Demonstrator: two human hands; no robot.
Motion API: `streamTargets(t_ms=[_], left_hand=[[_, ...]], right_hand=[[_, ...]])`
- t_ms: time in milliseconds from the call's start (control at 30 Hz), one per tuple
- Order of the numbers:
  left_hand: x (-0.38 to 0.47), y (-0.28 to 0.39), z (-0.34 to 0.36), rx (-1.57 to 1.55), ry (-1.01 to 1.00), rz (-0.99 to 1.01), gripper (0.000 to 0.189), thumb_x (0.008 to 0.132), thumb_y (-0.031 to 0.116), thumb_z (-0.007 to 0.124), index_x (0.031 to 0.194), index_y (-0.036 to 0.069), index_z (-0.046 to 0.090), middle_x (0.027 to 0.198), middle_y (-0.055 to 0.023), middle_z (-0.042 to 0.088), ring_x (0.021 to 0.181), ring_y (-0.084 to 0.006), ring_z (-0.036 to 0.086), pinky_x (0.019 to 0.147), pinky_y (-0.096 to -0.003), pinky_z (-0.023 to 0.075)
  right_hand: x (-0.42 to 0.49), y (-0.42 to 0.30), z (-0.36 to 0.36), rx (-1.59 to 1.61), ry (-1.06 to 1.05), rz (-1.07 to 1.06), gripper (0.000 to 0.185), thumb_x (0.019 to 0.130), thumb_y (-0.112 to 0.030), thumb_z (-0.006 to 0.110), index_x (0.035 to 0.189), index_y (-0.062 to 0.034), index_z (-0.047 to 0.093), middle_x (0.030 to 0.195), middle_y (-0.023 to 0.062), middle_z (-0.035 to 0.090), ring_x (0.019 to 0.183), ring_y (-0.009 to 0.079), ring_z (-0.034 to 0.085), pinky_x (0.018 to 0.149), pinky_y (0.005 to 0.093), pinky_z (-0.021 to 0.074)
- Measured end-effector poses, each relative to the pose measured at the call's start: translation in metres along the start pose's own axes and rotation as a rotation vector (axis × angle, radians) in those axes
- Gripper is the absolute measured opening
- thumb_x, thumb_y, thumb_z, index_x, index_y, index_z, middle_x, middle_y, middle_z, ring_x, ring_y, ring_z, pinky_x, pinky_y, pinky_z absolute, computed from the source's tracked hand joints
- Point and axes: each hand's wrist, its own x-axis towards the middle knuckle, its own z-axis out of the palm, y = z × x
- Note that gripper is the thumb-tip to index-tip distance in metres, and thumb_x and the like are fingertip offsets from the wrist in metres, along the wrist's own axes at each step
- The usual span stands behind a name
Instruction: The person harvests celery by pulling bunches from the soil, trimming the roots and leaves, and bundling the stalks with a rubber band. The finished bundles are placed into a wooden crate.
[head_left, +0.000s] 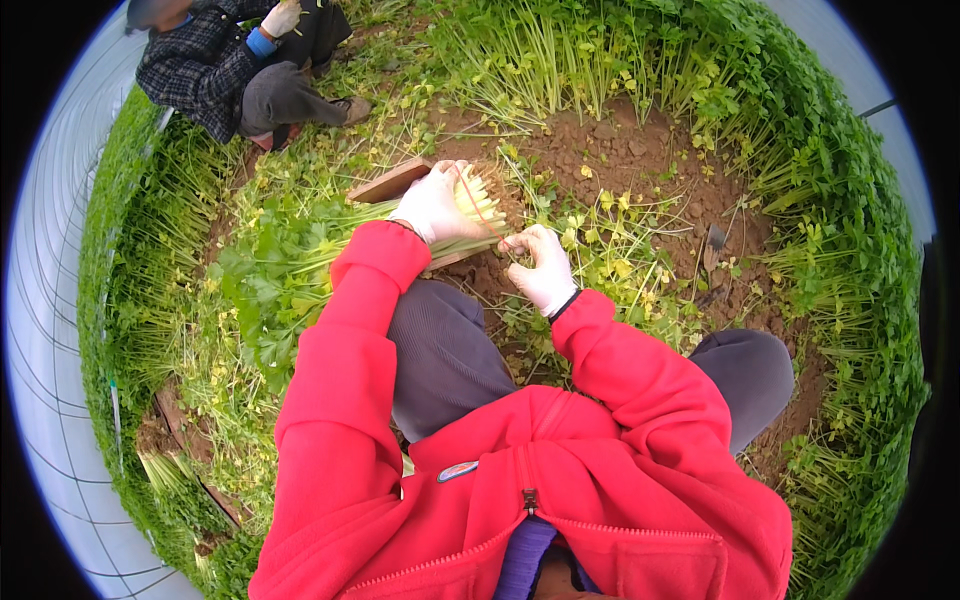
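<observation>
A bunch of celery (352, 229) lies before me, its leaves to the left and its pale, rooted ends to the right. My left hand (439, 204), in a whitish glove, grips the stalks near the root end. Across the pale stalks runs a thin red tie (480, 208), stretched from the left fingers to the right ones. My right hand (541, 268), gloved too, pinches the tie's near end beside the bunch. A wooden board (390, 182) shows behind the stalks. Whatever the left palm covers is hidden.
Another person (225, 75) squats at the upper left, greens in one gloved hand. Standing celery (825, 180) rings the soil (637, 146). A small tool (712, 247), perhaps a hand hoe, lies on the right. Bundled celery (169, 472) rests at lower left. Loose trimmings (622, 262) litter the ground.
</observation>
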Motion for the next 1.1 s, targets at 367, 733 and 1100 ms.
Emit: streamTargets(t_ms=[367, 733, 1100], left_hand=[[0.006, -0.008, 0.009, -0.013, -0.004, 0.015, 0.116, 0.050, 0.048, 0.090, 0.141, -0.003, 0.041, 0.138, -0.0185, 0.046, 0.128, -0.0294, 0.048, 0.109, -0.0319, 0.0389], [0.010, -0.010, 0.009, 0.054, 0.004, 0.032, 0.116, 0.053, 0.053, 0.082, 0.144, -0.003, 0.038, 0.145, -0.0190, 0.043, 0.130, -0.0317, 0.049, 0.109, -0.0333, 0.0406], [0.002, 0.003, -0.001, 0.121, -0.085, 0.043, 0.123, 0.050, 0.054, 0.086, 0.147, 0.000, 0.034, 0.148, -0.0205, 0.039, 0.131, -0.0349, 0.047, 0.109, -0.0359, 0.0400]], right_hand=[[0.017, 0.019, -0.001, -0.340, 0.097, -0.171, 0.020, 0.072, -0.019, 0.077, 0.077, -0.0143, 0.059, 0.083, 0.0007, 0.059, 0.087, 0.0253, 0.058, 0.074, 0.0381, 0.0465], [0.017, 0.025, 0.017, -0.255, 0.303, -0.150, 0.021, 0.073, -0.021, 0.079, 0.075, -0.0145, 0.060, 0.073, 0.0003, 0.058, 0.069, 0.0196, 0.059, 0.061, 0.0333, 0.0464], [0.010, 0.019, 0.024, -0.141, 0.332, 0.045, 0.019, 0.075, -0.019, 0.080, 0.073, -0.0113, 0.063, 0.065, 0.0005, 0.054, 0.056, 0.0146, 0.053, 0.053, 0.0281, 0.0430]])
